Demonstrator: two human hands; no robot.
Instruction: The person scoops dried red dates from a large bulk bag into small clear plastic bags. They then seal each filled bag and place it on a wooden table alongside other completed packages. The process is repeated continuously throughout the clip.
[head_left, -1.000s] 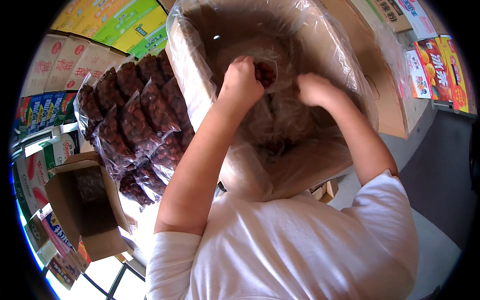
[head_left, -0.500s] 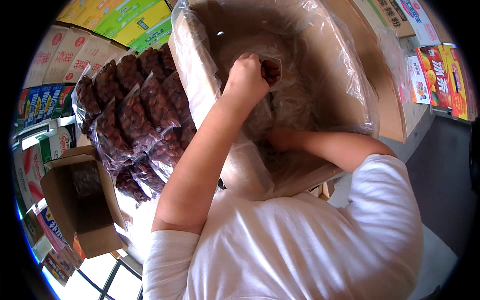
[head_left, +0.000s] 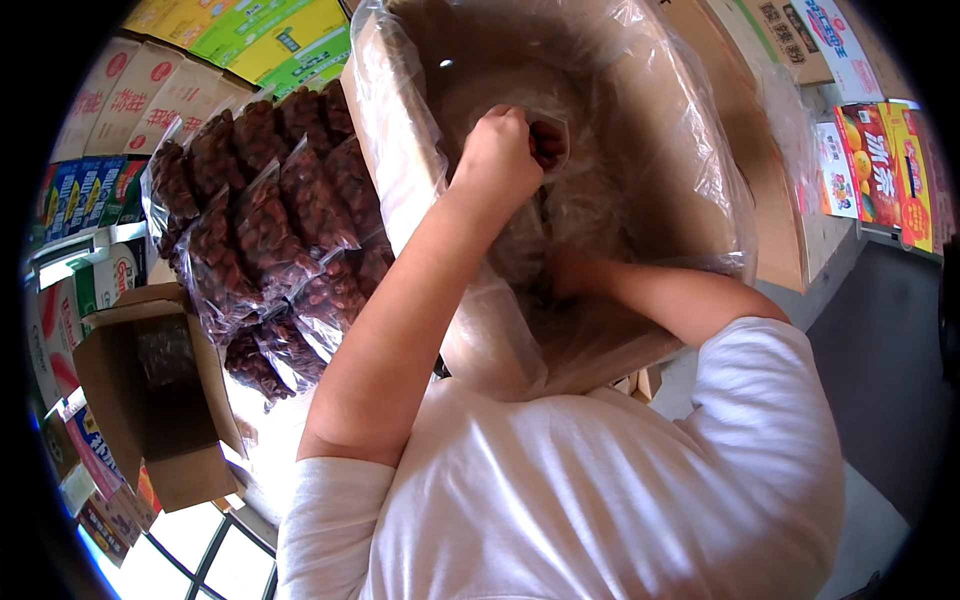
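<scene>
A deep cardboard box lined with clear plastic (head_left: pixel 715 150) stands in front of me. My left hand (head_left: pixel 500 152) is closed on the rim of a small clear plastic bag inside the box. Dark reddish-brown dried fruit, looking like dates (head_left: pixel 546 143), shows at the bag's mouth. Lower in the box, my right hand (head_left: pixel 572 272) reaches in from the right beneath the left one. Shadow and the liner hide its fingers, so what it touches does not show.
Several filled bags of the same dark fruit (head_left: pixel 265 230) are stacked left of the box. An open brown carton (head_left: pixel 160 400) stands nearer on the left. Coloured cartons (head_left: pixel 270 45) line the far left, and more boxes (head_left: pixel 880 165) stand at right.
My right hand has shifted slightly right and away from me inside the box. My left hand keeps its hold on the bag. The whole view has moved a little.
</scene>
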